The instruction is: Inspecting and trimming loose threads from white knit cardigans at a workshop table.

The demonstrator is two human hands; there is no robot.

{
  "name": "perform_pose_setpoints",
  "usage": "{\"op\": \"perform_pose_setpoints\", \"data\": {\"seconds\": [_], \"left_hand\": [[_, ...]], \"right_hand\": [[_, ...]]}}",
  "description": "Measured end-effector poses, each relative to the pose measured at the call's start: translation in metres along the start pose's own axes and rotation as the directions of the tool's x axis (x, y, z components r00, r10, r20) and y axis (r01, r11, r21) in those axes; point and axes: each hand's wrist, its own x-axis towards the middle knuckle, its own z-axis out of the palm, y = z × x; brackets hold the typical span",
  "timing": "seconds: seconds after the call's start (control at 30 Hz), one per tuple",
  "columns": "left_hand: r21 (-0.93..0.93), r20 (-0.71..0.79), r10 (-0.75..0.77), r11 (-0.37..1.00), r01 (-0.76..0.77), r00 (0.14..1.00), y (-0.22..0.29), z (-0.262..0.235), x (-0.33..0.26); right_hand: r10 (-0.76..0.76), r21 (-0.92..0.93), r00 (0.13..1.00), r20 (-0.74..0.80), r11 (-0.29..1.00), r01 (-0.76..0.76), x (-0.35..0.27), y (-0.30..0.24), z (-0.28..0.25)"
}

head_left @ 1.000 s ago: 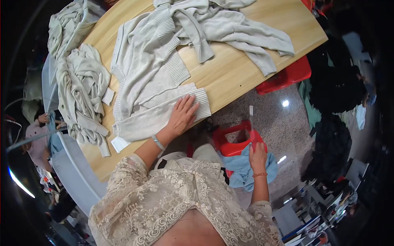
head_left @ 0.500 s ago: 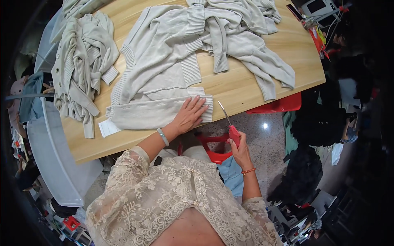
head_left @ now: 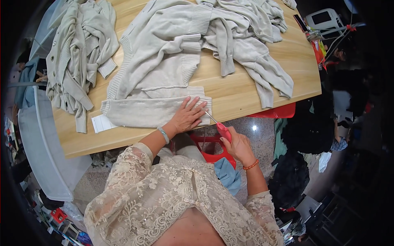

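Observation:
My left hand (head_left: 186, 116) lies flat, fingers spread, on the ribbed cuff end of a light grey knitted cardigan (head_left: 154, 65). The sleeve (head_left: 141, 112) under it stretches along the table's front edge. My right hand (head_left: 239, 144) is closed round the red handle of a slim tool with a thin metal shaft (head_left: 221, 129). The shaft points up and left, its tip at the cuff beside my left fingers; whether it touches the knit I cannot tell. What kind of tip it has is too small to make out.
More grey knitwear (head_left: 80, 61) is heaped at the left of the wooden table (head_left: 242, 96), and another grey garment (head_left: 262, 67) lies to the right. A white paper (head_left: 102, 123) sticks out under the sleeve. Below the edge stand a red stool (head_left: 213, 152) and dark heaped cloth (head_left: 289, 172).
My right hand has brought the red-handled tool left, so its tip has gone from beside the cuff to the cuff's edge. My left hand stays on the sleeve. The view has shifted slightly.

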Motion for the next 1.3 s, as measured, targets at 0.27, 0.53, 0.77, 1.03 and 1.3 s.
{"op": "perform_pose_setpoints", "data": {"seconds": [0.27,0.53,0.77,1.03,1.3], "left_hand": [[-0.027,-0.04,0.003,1.0,-0.004,0.999,0.001,0.003,0.002],[-0.04,-0.03,-0.004,0.999,0.003,1.0,-0.002,0.0,-0.003],[-0.151,0.026,-0.029,0.988,0.032,0.999,-0.004,-0.005,-0.012],[0.105,-0.048,-0.468,0.876,0.47,0.883,-0.044,-0.057,-0.12],[0.146,-0.127,-0.474,0.86,0.489,0.871,-0.053,-0.058,-0.134]], "right_hand": [[-0.216,-0.078,0.974,0.069,0.972,0.221,0.044,-0.055,0.014],[-0.064,-0.159,0.996,0.061,0.985,0.073,0.011,-0.015,-0.004],[-0.133,0.043,0.988,0.072,0.991,0.13,0.012,-0.015,0.02],[-0.279,0.022,0.959,0.038,0.96,0.279,0.029,-0.028,0.033],[-0.311,-0.095,0.932,0.186,0.938,0.332,0.067,-0.094,0.037]]}}
